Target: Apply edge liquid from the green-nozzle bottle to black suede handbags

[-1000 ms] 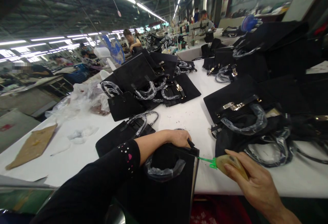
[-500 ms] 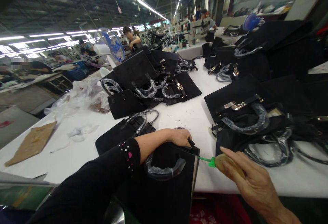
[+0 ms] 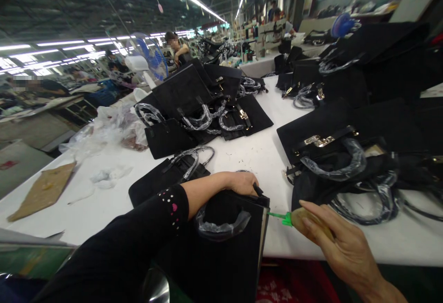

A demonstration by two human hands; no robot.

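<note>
A black handbag (image 3: 221,257) stands upright against the table's front edge, its handle (image 3: 223,227) wrapped in clear plastic. My left hand (image 3: 244,184) reaches over the bag and grips its top right corner, with the fingertips partly hidden. In my right hand (image 3: 341,233) is a yellowish squeeze bottle (image 3: 308,223) with a thin green nozzle (image 3: 282,217). That nozzle points left, its tip at the bag's right side edge; whether it touches, I cannot tell. Another black bag (image 3: 148,180) lies just behind my left forearm.
Several black handbags (image 3: 183,90) with wrapped handles are piled at the back. More bags (image 3: 318,123) with metal clasps fill the right side. Crumpled clear plastic (image 3: 107,127) and a brown board (image 3: 43,192) lie on the white table's left. A blue fan (image 3: 152,56) and people are beyond.
My view has shifted very slightly. Both hands keep their places, with the left hand still on the bag and the nozzle still at its side edge.
</note>
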